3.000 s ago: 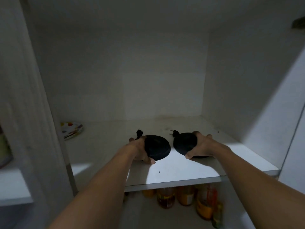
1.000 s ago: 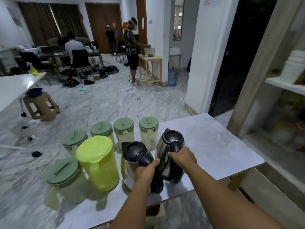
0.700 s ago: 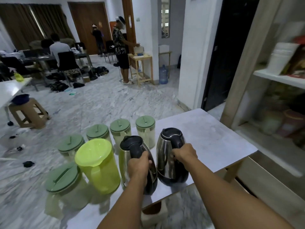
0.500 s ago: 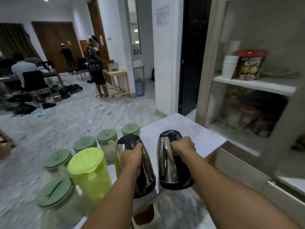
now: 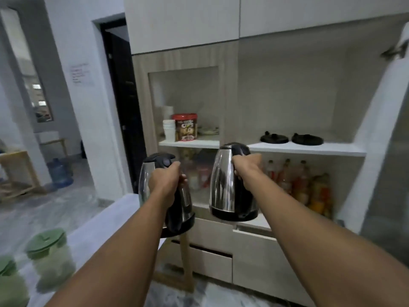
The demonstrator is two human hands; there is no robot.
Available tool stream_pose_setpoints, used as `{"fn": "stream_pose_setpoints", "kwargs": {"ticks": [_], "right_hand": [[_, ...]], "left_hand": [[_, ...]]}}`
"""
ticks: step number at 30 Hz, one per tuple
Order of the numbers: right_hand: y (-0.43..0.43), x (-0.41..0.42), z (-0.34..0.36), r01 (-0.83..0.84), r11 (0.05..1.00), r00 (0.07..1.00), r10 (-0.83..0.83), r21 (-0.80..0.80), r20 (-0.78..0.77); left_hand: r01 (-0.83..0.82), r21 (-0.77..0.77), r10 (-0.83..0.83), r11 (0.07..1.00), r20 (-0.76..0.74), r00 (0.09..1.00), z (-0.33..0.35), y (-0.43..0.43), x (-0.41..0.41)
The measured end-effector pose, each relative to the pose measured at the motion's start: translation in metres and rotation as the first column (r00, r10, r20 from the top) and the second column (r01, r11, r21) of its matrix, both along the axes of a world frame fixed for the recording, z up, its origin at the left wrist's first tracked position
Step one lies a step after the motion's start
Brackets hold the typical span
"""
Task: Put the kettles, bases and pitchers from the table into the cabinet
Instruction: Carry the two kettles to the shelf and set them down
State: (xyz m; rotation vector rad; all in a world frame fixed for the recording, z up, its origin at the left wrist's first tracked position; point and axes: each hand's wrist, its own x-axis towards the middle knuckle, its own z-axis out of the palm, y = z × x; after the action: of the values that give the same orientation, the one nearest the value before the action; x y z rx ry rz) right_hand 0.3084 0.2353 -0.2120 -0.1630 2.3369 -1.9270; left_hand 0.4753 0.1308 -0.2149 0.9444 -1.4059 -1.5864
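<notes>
— Fingers (image 5: 183, 177) of the left hand (image 5: 164, 182) were wrapped round the black handle of a stainless-steel kettle with a black lid (image 5: 145, 180). The right hand (image 5: 245, 166) gripped the handle of a second steel kettle (image 5: 223, 185) of the same make. Neither hand had a finger to spare.

— And where were the kettles?

— Both hung upright in the air, side by side but apart, off the pale grey table (image 5: 106, 220) and in front of the open wood-and-white cabinet (image 5: 229, 91). The right one rode higher, its lid about level with the white shelf (image 5: 309, 149).

— Which step was that, to your mind?

— The carry, I judged: lifted, not yet set down. Two flat round black bases lay on that shelf near its front edge, one (image 5: 274, 138) just beside the other (image 5: 307, 139). At least two clear pitchers with green lids (image 5: 49, 255) waited on the table, blurred at the lower left.

— What did the next move call for?

— Raising both kettles clear of the shelf's front edge, reaching in, then lowering each squarely onto a base. The bases sat close together, so I thought the steel bodies might knock unless one went down first. Coloured bottles (image 5: 298, 182) under the shelf were out of the way.
</notes>
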Motion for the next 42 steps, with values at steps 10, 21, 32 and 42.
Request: {"fn": "stream_pose_setpoints", "kwargs": {"ticks": [10,21,32,42], "right_hand": [[0.144,-0.165,0.083,0.269,0.944,0.94,-0.301,-0.191,-0.164],[0.162,-0.355,0.133,0.326,0.913,0.864,-0.393,-0.244,-0.315],[0.095,-0.507,0.116,0.388,0.877,0.831,-0.466,-0.283,-0.304],[0.046,-0.605,0.072,0.451,0.874,0.839,-0.484,-0.178,-0.25]], "left_hand": [[0.128,-0.109,-0.139,0.986,-0.098,0.985,0.089,0.088,-0.232],[0.064,-0.232,-0.11,0.971,-0.195,0.975,0.138,0.105,-0.428],[0.123,-0.297,-0.166,0.947,-0.122,0.979,0.117,0.025,-0.596],[0.273,-0.235,-0.287,0.933,-0.027,0.958,0.077,-0.026,-0.703]]}}
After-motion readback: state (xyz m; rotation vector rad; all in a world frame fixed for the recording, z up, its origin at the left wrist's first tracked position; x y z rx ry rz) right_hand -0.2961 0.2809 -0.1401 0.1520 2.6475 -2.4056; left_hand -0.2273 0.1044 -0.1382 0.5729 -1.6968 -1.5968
